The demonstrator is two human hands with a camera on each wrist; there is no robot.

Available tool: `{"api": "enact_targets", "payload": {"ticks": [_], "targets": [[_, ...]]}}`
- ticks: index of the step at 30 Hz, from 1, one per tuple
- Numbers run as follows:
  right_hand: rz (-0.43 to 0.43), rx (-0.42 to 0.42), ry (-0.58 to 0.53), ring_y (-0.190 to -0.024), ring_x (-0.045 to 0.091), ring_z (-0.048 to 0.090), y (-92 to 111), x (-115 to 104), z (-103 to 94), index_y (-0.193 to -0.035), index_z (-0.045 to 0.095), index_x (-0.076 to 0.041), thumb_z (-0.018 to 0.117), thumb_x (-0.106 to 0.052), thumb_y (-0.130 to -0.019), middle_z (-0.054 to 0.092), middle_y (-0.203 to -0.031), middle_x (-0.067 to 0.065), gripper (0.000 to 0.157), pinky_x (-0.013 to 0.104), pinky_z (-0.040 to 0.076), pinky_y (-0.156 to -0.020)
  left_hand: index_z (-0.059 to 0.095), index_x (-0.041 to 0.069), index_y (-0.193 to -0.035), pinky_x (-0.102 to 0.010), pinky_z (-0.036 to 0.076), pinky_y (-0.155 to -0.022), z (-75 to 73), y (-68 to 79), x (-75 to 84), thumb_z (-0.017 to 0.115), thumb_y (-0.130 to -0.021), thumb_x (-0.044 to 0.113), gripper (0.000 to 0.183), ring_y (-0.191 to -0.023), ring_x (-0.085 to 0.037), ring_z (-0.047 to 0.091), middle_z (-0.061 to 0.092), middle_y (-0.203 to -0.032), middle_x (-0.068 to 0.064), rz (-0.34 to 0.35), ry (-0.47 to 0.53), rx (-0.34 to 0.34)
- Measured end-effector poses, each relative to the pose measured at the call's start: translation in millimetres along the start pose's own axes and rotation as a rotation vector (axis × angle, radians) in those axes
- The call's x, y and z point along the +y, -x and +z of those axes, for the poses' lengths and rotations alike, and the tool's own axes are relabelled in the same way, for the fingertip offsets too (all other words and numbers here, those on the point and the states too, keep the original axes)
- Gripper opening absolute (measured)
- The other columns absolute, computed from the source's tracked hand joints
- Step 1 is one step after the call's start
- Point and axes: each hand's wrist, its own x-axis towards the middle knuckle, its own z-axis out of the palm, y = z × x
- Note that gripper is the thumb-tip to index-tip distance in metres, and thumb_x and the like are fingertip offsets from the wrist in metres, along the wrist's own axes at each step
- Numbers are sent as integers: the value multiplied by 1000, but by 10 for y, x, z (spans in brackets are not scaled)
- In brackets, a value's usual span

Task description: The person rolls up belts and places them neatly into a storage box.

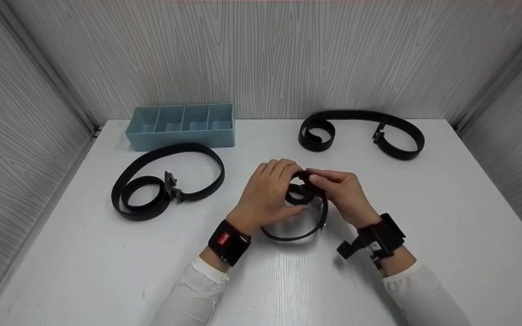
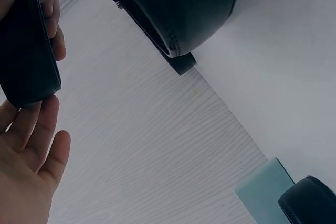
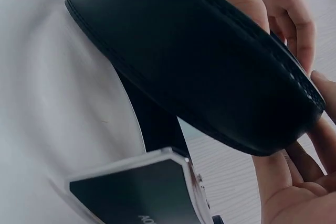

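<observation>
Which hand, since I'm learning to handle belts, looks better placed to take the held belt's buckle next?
Probably the right hand: the buckle is on its side of the belt, close up in its wrist view and absent from the left's. The left hand curves round the belt, so could steady it.

We reach both forearms [image 1: 193, 290] forward, slanting inward until our hands nearly meet. Our left hand [image 1: 261, 199] arches, its fingers bent side by side, thumb spread well apart from them; our right hand [image 1: 345, 194] pinches between thumb and fingers.
</observation>
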Motion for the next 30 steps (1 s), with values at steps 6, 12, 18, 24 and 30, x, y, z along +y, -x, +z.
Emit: {"api": "enact_targets", "payload": {"ticks": [6,12,18,24,30], "targets": [[6,10,-9,-108,17,72,11,9,15,-134,67,1,75,-14,-97,73,-126,10,41,29,59,-87,59,6,-121,-38,50,-84,1,12,-18,87,-73,63,80,-104,-24,59,61,-120,-7,-42,-45,57],[3,29,-9,-103,18,74,17,20,11,-130,70,-1,77,-12,-95,74,-123,11,37,30,60,-84,59,5,-122,-40,50,-84,-9,12,-22,90,-71,59,81,-104,-25,59,60,-120,-8,-43,-12,54],[11,28,-3,-103,19,74,-4,8,-38,-129,71,0,78,-15,-95,75,-121,12,38,33,60,-87,59,6,-129,-40,49,-89,-34,10,-25,91,-73,55,82,-111,-25,59,60,-128,-8,-43,23,-13],[31,-30,64,-105,22,74,-8,-34,-162,-128,72,0,77,-15,-95,74,-122,14,36,35,59,-89,57,5,-139,-39,49,-96,-44,7,-13,91,-76,46,82,-122,-23,59,60,-137,-8,-3,67,-77],[29,-52,79,-109,22,73,-3,-63,-137,-131,70,0,75,-17,-97,73,-125,13,38,32,59,-88,61,7,-132,-37,50,-94,-32,5,-14,91,-75,48,76,-115,-21,62,63,-128,-6,6,58,-41]]}}
